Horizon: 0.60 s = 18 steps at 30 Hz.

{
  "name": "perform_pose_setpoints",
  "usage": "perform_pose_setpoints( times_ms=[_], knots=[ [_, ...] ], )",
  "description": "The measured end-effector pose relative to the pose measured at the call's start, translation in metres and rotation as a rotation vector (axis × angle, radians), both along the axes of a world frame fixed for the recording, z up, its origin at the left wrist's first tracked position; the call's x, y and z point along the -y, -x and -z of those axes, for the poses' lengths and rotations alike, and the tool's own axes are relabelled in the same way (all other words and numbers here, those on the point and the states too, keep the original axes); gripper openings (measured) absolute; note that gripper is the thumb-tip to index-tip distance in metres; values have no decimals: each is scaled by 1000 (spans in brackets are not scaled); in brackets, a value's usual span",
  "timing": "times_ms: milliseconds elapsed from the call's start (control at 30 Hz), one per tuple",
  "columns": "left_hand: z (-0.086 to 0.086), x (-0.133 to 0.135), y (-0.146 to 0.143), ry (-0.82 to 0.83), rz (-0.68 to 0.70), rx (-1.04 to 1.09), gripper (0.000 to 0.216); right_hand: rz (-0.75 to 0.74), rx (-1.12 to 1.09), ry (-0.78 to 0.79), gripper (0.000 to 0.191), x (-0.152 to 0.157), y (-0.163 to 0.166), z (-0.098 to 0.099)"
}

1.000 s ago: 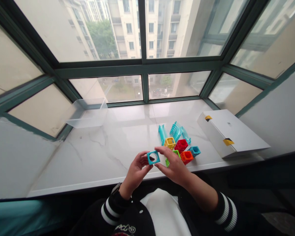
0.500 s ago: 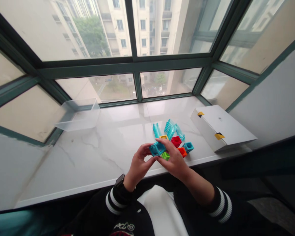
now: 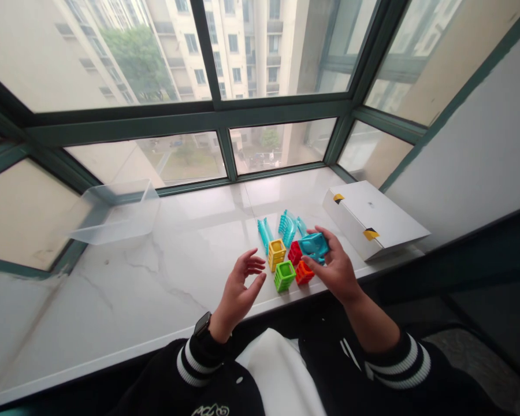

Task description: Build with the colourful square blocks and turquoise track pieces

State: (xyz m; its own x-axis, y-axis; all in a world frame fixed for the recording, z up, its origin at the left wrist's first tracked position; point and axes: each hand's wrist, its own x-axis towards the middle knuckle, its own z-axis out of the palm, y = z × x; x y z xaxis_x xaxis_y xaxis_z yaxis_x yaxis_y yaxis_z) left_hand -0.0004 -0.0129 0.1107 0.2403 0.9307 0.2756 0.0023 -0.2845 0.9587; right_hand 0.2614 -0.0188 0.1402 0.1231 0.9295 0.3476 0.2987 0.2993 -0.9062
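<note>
Marble windowsill (image 3: 112,300) under the window: the right hand (image 3: 335,268) pinches a teal cube block (image 3: 313,247) between thumb and fingers, just above an orange block (image 3: 304,272). The left hand (image 3: 238,292) is open — fingers spread (holding nothing) — near a green block (image 3: 284,275) and a yellow block (image 3: 276,254).

white script lettering (image 3: 205,410) on the black jacket (image 3: 242,393), maybe "mco", cut off.

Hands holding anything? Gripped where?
The right hand holds a teal hollow block by its outer edges, between thumb and fingers; the left hand holds nothing.
</note>
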Motion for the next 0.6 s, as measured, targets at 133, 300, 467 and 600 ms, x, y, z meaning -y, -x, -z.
perform_pose_setpoints(
  times_ms=[133, 300, 467, 600],
  knots=[
    [31, -10, 31, -29, -76, -367, 47, 144, -59, 55, 77, -3, -34, 20],
    [81, -12, 70, 43, -92, -740, 49, 273, 0, 137, 85, -2, -71, 46],
    [114, -5, 89, 170, -124, -979, 59, 300, 115, 212, 80, -4, -89, 64],
    [122, 0, 90, 280, -69, -1148, 70, 261, 208, 250, 76, -9, -93, 72]
  ],
)
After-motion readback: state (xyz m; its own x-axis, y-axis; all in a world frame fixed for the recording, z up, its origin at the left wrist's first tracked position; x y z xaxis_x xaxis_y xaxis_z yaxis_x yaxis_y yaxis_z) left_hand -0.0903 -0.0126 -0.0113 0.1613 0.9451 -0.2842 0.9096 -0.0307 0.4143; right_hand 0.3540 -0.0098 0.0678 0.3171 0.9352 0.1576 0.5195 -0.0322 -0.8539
